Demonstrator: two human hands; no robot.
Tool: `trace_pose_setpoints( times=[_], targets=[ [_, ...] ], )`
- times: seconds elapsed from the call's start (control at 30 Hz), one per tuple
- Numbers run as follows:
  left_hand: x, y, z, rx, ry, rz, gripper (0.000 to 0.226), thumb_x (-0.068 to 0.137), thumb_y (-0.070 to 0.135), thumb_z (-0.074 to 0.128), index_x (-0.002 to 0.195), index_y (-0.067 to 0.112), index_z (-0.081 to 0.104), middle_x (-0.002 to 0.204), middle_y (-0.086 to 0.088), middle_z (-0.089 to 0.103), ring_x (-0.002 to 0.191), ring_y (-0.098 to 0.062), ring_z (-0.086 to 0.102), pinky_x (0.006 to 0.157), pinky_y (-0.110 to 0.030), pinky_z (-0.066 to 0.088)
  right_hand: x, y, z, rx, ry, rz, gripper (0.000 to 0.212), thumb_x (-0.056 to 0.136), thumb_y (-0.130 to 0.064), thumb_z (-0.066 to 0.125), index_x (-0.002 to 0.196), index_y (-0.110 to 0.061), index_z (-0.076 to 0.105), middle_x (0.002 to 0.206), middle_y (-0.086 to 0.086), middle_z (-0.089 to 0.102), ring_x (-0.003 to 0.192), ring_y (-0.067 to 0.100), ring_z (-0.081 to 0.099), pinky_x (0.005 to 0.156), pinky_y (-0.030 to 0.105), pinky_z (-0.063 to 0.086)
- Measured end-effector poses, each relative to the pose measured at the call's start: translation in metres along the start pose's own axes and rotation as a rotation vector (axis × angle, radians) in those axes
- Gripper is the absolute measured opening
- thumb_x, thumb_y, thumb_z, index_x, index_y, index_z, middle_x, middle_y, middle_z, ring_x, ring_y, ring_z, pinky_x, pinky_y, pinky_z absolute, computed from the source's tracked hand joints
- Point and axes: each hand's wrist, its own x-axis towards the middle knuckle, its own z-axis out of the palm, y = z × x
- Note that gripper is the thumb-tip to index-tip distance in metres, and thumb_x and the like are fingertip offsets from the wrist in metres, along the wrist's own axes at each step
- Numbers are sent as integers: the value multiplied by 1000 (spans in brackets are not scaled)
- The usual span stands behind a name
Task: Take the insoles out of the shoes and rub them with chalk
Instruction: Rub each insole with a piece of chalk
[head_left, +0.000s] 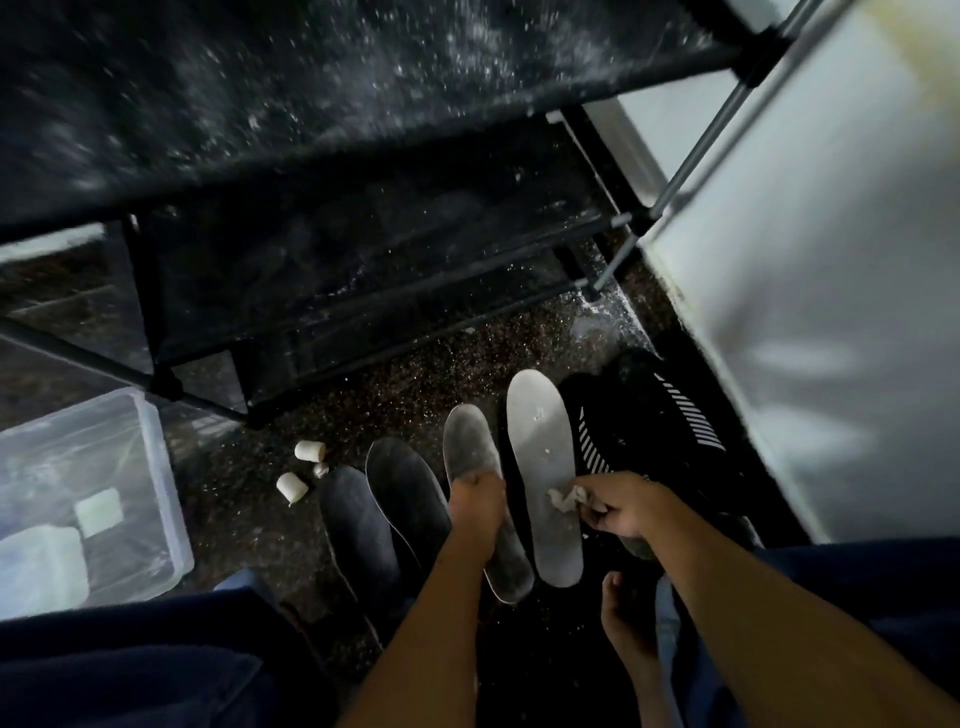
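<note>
Several insoles lie side by side on the dark speckled floor. The rightmost insole (543, 457) is white with chalk. My right hand (621, 506) presses a crumbling piece of chalk (561, 500) against its middle. My left hand (475, 501) grips the grey dusty insole (470, 447) beside it. Two dark insoles (402, 480) (358, 519) lie further left. Two stubby chalk pieces (310, 450) (292, 487) and a small crumb rest on the floor left of the insoles. A black shoe with white stripes (649, 426) sits right of the white insole.
A black shoe rack (337, 234) dusted with white powder stands in front. A clear plastic box (88, 493) sits at the left. A white wall (805, 260) runs along the right. My bare foot (623, 618) and dark-clothed knees are at the bottom.
</note>
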Motion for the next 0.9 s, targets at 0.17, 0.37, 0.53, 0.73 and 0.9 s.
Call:
trace_pose_setpoints(
  times=[0.17, 0.37, 0.53, 0.73, 0.9],
  targets=[
    [-38, 39, -13, 6, -5, 138, 41, 98, 24, 42, 123, -7, 53, 124, -29, 56, 116, -43, 54, 100, -50, 44, -58, -25, -6, 55, -166, -4, 38, 89, 3, 50, 52, -4, 52, 38, 6, 49, 35, 9, 44, 34, 12, 38],
    [-134, 111, -17, -266, -213, 329, 58, 98, 52, 26, 118, 8, 58, 109, -18, 63, 97, -29, 62, 70, -30, 54, -176, -83, -15, -276, -351, -164, 40, 92, -3, 46, 54, -2, 55, 45, 6, 56, 37, 7, 51, 35, 11, 39],
    [-220, 158, -21, -307, -374, 468, 66, 99, 52, 16, 122, 4, 56, 123, -17, 61, 105, -29, 60, 86, -38, 50, -279, -106, -36, -282, -466, -389, 47, 88, 3, 44, 43, -4, 58, 44, 4, 55, 37, 6, 51, 36, 11, 41],
    [-259, 167, -28, -279, -557, 587, 65, 97, 56, 19, 112, 12, 65, 105, -9, 72, 92, -21, 71, 68, -29, 58, -319, -90, -60, -251, -528, -503, 39, 82, 6, 49, 46, -1, 62, 47, 8, 56, 36, 9, 51, 35, 14, 43],
    [-254, 172, -31, -307, -729, 501, 99, 82, 79, 13, 131, 1, 51, 126, -23, 59, 117, -35, 58, 94, -43, 49, -317, -101, -47, -386, -547, -541, 36, 80, 6, 56, 47, -4, 66, 51, 7, 60, 41, 8, 56, 36, 14, 44]
  ],
)
